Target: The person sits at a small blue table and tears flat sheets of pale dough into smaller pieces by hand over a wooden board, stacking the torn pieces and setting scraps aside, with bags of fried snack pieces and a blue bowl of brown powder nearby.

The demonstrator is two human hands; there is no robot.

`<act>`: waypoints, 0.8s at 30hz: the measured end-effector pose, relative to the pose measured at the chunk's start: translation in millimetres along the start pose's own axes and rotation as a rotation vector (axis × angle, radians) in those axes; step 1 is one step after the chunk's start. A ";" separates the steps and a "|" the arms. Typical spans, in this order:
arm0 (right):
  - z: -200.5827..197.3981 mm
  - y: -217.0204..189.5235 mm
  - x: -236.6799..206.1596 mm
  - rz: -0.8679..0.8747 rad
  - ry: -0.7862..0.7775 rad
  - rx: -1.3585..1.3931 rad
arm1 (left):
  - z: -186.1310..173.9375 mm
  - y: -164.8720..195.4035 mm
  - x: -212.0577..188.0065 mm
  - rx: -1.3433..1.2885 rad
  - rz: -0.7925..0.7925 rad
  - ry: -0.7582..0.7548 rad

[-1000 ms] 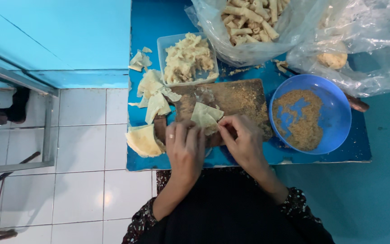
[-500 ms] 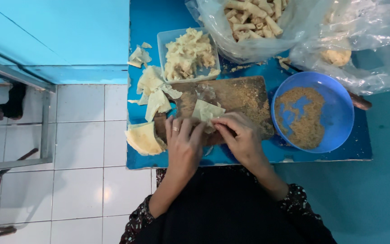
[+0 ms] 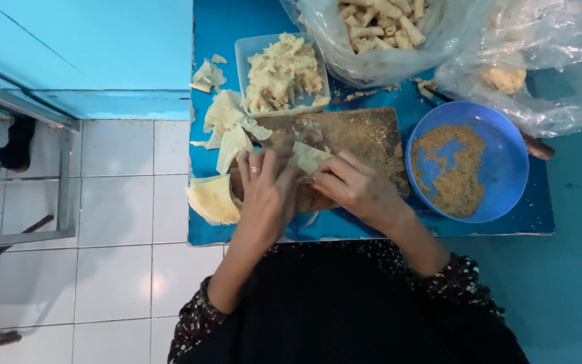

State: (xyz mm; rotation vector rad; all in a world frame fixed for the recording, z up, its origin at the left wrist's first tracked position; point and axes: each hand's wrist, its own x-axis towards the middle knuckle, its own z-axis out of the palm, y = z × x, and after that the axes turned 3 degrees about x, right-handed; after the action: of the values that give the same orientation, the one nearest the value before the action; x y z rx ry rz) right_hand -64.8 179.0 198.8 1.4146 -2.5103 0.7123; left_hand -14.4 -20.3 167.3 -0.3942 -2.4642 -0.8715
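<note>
My left hand (image 3: 269, 191) and my right hand (image 3: 355, 187) meet over a wooden cutting board (image 3: 365, 135) on a blue table. Between the fingertips lies a pale, folded wrapper sheet (image 3: 306, 156), and both hands pinch it against the board. A ring sits on a finger of my left hand. Crumbs cover the board's far half. What lies under the palms is hidden.
A blue bowl of brown crumbs (image 3: 467, 162) stands right of the board. Behind it are a clear tub of pale filling (image 3: 281, 71), a plastic bag of rolled pieces (image 3: 378, 27) and another bag (image 3: 540, 61). Loose wrapper sheets (image 3: 227, 131) lie left, near the table edge over white tiles.
The wrapper has been folded smaller and my hands have closed in over it; more of the sheet lay spread on the board a second ago.
</note>
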 end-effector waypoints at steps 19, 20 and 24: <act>4.9 1.7 5.7 0.135 0.074 0.091 | -0.1 -5.2 1.0 0.113 0.021 0.002; 6.1 2.6 5.8 0.168 0.084 0.109 | 0.8 -4.0 0.9 0.133 0.030 -0.009; 13.0 9.7 9.1 0.324 0.110 0.260 | 7.5 1.3 1.1 0.219 0.018 -0.013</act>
State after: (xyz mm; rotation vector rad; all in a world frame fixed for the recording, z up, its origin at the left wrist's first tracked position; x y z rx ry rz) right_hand -76.7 169.9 187.7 1.0063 -2.6613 1.1777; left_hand -17.4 -14.4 163.5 -0.3439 -2.5304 -0.5853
